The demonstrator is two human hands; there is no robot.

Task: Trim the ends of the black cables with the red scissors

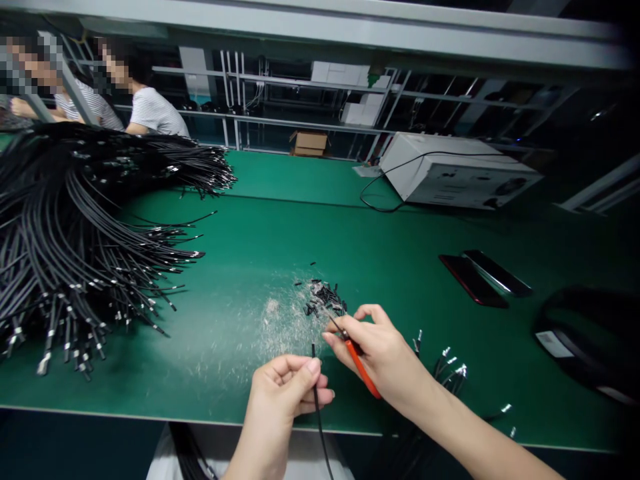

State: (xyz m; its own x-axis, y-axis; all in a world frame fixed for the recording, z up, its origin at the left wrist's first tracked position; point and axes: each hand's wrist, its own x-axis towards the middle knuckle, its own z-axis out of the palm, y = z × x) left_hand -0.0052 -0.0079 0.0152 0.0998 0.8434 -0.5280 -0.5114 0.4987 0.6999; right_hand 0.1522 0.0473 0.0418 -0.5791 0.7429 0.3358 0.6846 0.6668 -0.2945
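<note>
Between thumb and fingers, my left hand (290,387) pinches a black cable (319,420) close to its upper end, which points up and away from me. The cable's lower part hangs down past the table's front edge. My right hand (380,340) is wrapped around orange-handled cutters (361,368); their small metal jaws point up and left, apart from the cable end. Just beyond both hands lies a little heap of short black cut pieces (325,298). Pale, hair-like strands (285,320) are scattered on the green table to its left.
A large pile of black cables (65,220) covers the left side of the green table (240,253). More cable ends (453,367) lie by my right forearm. Two phones (475,280), a black object (585,340) and a white metal box (450,173) are on the right. Two people sit far left.
</note>
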